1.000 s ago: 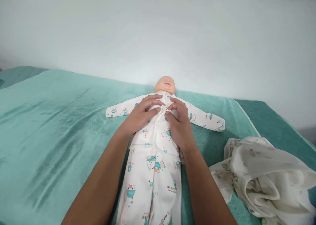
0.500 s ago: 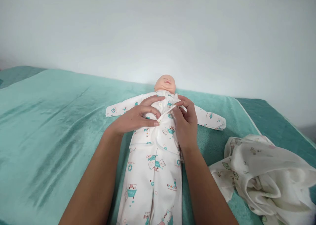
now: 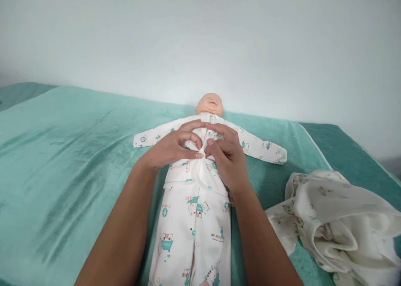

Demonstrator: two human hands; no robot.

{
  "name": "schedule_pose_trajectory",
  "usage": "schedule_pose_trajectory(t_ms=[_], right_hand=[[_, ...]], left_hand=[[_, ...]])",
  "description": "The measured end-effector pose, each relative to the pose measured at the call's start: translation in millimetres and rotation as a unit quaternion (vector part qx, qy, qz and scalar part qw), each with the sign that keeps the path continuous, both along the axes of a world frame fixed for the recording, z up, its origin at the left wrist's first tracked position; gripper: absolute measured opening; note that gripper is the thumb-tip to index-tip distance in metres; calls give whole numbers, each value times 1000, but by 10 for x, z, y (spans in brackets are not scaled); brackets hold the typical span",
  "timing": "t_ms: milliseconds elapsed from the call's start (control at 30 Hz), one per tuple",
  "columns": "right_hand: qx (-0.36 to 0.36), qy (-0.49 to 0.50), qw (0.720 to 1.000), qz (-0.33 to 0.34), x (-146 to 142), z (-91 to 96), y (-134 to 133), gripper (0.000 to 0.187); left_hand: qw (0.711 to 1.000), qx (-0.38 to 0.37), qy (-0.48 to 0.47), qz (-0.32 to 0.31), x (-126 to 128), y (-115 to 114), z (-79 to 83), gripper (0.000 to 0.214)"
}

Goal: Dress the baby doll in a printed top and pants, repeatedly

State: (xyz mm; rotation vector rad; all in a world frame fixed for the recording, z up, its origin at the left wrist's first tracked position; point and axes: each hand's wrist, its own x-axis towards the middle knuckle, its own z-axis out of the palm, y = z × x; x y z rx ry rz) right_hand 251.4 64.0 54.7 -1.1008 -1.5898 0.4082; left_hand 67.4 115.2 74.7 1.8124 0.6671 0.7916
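A baby doll [image 3: 209, 103] lies on its back, dressed in a white printed jacket [image 3: 183, 175] and matching trousers [image 3: 196, 231]. Its sleeved arms stretch out to both sides. My left hand [image 3: 175, 146] rests on the chest, thumb and forefinger pinching the jacket's front edge by a button. My right hand [image 3: 227, 154] meets it from the other side, thumb and fingers closed on the opposite front edge. Above my fingertips a pale button [image 3: 204, 130] shows on the jacket. The fingers partly cover the spot where the two edges meet.
A crumpled white printed cloth garment [image 3: 338, 223] lies at the right. Beneath everything spreads a wrinkled turquoise blanket [image 3: 78, 164], with a darker green cover [image 3: 351, 152] past its right edge. A pale wall [image 3: 200, 39] stands behind the doll's head.
My right hand has moved left with the jacket edge, bringing it against my left fingertips. My left hand stays nearly in place, still pinching by the button.
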Motion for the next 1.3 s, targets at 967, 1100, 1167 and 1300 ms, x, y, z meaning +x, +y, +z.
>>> schedule_pose_trajectory(t_ms=[967,1100,1167,1300], right_hand=[[-49,28,998,7,44,1,14,8],[-111,-21,994,3,27,65,-30,41],[-136,-42,990,-3,-3,97,-57,48],[-132,-77,986,-65,-113,114,-92,46]], left_hand=[[998,48,30,5,-50,-18,5,24],[989,85,70,95,123,-47,-25,28],[979,102,69,159,218,-54,-52,25],[960,137,84,228,322,-50,-94,20]])
